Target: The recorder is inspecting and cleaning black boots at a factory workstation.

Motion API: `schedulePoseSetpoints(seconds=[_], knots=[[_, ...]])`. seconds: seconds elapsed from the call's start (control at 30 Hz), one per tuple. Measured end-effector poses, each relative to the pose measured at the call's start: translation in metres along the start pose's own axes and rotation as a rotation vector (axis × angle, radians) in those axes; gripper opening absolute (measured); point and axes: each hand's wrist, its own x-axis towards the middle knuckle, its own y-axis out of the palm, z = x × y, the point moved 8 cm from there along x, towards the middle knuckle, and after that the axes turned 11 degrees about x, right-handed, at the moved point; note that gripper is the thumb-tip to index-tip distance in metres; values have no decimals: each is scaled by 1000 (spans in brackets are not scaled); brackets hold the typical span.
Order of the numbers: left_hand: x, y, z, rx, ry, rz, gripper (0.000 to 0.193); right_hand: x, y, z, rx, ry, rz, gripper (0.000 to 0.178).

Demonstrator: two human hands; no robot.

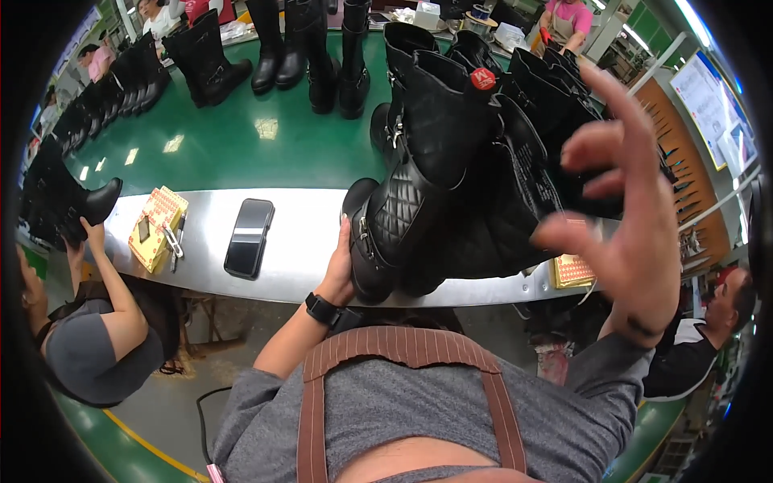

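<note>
A tall black boot with a quilted shaft and buckled straps (407, 205) stands tilted before me at the metal table edge. My left hand (342, 266) grips it low down near the foot, with its thumb up along the side and the other fingers mostly hidden. My right hand (632, 225) is raised in the air to the right, fingers spread and curved, holding nothing. A red round sticker (483, 78) shows at the top of a boot shaft. Directly beside the held boot, another black boot (515, 185) leans with its shaft open.
On the metal strip (205, 266) lie a dark phone (250, 239) and a yellow patterned box (155, 229) with small tools. More black boots (318, 56) line the green tabletop (233, 129). A co-worker at left (109, 338) holds a boot; another person (708, 330) is at right.
</note>
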Motion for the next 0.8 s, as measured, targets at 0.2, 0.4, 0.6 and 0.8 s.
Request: schedulePoseSetpoints(seconds=[0.2, 0.4, 0.6, 0.8], knots=[[-21, 12, -2, 80, -27, 10, 69, -36, 38, -22, 210, 186, 237, 103], [-19, 10, 0, 168, 9, -36, 71, -29, 43, -32, 391, 173, 387, 65], [-20, 18, 2, 201, 55, -55, 69, -28, 17, -40, 383, 294, -54, 60], [1, 7, -21, 450, -1, 23, 59, 22, -151, -57, 355, 28, -654, 44]])
